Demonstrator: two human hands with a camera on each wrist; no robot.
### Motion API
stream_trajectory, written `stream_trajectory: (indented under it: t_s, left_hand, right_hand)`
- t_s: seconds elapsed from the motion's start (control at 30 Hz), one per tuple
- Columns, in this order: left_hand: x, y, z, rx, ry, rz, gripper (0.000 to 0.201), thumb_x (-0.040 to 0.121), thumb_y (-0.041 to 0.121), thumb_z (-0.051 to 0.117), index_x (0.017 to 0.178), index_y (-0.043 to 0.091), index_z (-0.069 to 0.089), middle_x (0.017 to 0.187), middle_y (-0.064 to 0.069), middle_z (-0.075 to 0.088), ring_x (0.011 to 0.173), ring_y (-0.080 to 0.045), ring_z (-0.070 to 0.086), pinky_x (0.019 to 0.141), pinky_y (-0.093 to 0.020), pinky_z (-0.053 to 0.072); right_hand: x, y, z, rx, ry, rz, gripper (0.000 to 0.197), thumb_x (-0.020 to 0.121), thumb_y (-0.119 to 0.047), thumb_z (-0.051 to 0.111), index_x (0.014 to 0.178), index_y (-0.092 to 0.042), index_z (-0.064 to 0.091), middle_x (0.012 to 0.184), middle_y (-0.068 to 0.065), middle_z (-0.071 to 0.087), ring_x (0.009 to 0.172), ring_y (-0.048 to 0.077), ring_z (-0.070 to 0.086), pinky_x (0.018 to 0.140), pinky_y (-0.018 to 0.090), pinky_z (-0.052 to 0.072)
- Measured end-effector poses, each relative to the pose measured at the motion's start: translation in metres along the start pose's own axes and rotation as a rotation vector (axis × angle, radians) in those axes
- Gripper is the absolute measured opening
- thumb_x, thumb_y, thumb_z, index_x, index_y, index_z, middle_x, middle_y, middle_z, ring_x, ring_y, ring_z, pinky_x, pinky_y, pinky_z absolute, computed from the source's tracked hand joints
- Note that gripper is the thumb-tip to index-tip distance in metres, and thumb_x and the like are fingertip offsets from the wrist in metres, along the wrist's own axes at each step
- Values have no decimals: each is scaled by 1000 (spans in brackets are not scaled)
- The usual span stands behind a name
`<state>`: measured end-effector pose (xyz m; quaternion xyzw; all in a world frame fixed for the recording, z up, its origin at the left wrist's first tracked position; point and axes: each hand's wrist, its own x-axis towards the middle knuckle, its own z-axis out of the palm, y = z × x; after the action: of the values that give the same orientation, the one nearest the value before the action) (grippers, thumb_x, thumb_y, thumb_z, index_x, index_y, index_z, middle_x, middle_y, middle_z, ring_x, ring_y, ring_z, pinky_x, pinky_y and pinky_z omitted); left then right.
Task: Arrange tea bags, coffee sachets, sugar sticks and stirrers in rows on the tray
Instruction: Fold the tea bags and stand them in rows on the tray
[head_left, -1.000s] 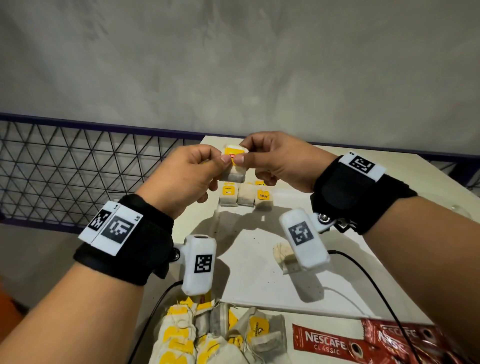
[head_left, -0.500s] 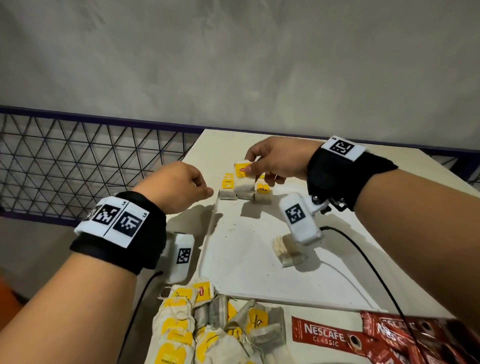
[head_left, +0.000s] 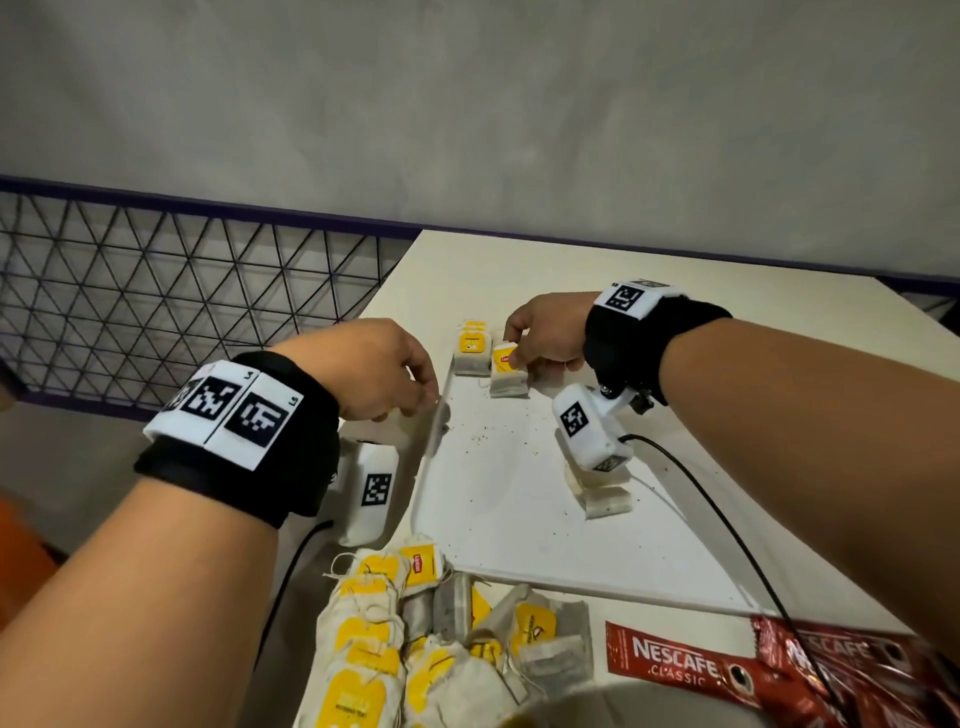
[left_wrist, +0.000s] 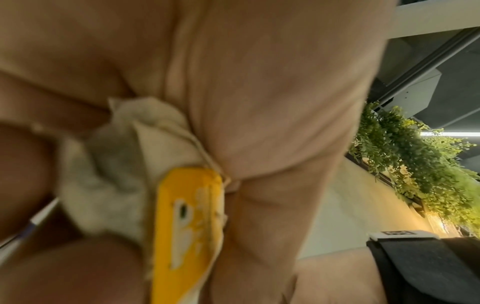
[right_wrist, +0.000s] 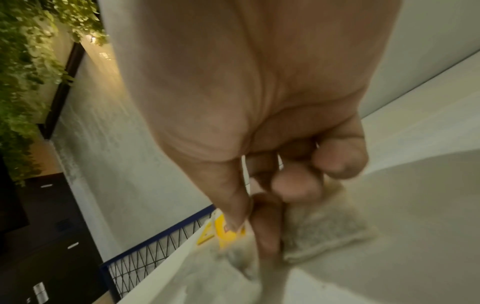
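A white tray (head_left: 509, 525) lies on the table, with a short row of tea bags (head_left: 471, 353) in its far left corner. My right hand (head_left: 519, 356) pinches the yellow tag (right_wrist: 226, 232) of a tea bag (head_left: 508, 385), which touches the tray just right of that row. Another tea bag (right_wrist: 319, 232) lies flat beside my right fingers. My left hand (head_left: 410, 400) hovers at the tray's left rim, fingers curled round a crumpled tea bag (left_wrist: 124, 164) with a yellow tag (left_wrist: 189, 216). A loose tea bag (head_left: 605, 501) lies mid-tray, partly hidden by the right wrist camera.
A pile of several tea bags (head_left: 426, 644) sits at the tray's near left corner. Red Nescafe sachets (head_left: 727, 670) lie to its right. The table's left edge drops off beside a black wire mesh fence (head_left: 156, 280). Tea dust speckles the tray.
Both hands were raised together on one tea bag. The right hand has carried it down to the row, and the left hand has dropped to the tray's left rim.
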<state>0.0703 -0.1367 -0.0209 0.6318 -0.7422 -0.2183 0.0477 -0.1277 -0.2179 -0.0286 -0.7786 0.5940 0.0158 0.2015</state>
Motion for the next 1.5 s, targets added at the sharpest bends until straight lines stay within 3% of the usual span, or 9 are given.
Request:
stream_trajectory:
  t_s: [0.27,0.47,0.6,0.77,0.93,1.1,1.17,1.33,1.5]
  left_hand:
    - [1,0,0,-25,25,-8,6,87,31,65,86,29,70,81,10,72,60,-7,62,65,-22,48]
    - [1,-2,-1,-109,44,11,10,89,26,62,82,24,69,75,6,70,61,-10,59,53,-23,48]
    - [-1,1,-2,-477,125,24,38,94,50,51,91,15,64,77,-5,67,62,-17,55,52,-30,47]
    - [0,7,-9,-1046,126,11,73,87,75,27,97,10,60,73,-15,54,55,-24,49,44,-27,41]
    - [1,13,-1,-1097,130,88,51,93,61,42,80,17,64,65,-6,50,54,-20,44,44,-27,37]
    - [1,16,0,-1144,136,53,52,94,58,43,87,9,59,67,-8,52,50,-20,46,45,-26,38]
    - [2,15,-1,-1225,106,56,52,93,57,46,97,6,57,69,-7,55,50,-20,48,44,-25,37]
    - [0,13,-3,-1232,76,64,29,99,39,47,85,16,57,66,-5,54,47,-15,44,40,-17,28]
    - [-1,13,-6,-1331,108,79,18,101,19,45,86,14,53,65,-5,54,44,-15,48,36,-18,33]
  right_hand:
    - [5,-2,-3,-100,92,-7,13,89,-28,64,94,-17,63,69,-8,49,58,9,42,51,21,33]
    - [12,-1,3,-266,123,18,28,87,-33,64,103,-11,62,102,4,63,94,24,58,74,30,44]
    - [-1,-8,-7,-115,234,-68,25,87,-37,65,93,-14,59,88,-2,58,86,20,54,64,27,38]
    - [-38,-40,-13,356,296,-424,16,86,-32,69,87,-16,68,76,-8,60,68,4,52,63,17,41]
    - [-49,-52,-5,250,333,-454,8,87,-25,65,89,-17,68,87,-2,67,76,10,57,71,25,45]
    - [-61,-37,-4,404,220,-537,24,80,-1,62,95,-21,63,94,-3,60,59,-9,53,60,10,36]
    - [-64,-37,-5,368,219,-584,23,81,-5,69,94,-24,65,98,-3,58,61,-11,52,61,10,36]
    - [-66,-46,-16,464,273,-572,5,92,-11,61,89,-15,60,59,-24,57,48,-3,49,52,9,35]
    - [-61,-46,-28,562,240,-570,9,92,-12,62,86,-19,60,77,-2,60,54,13,47,51,26,41]
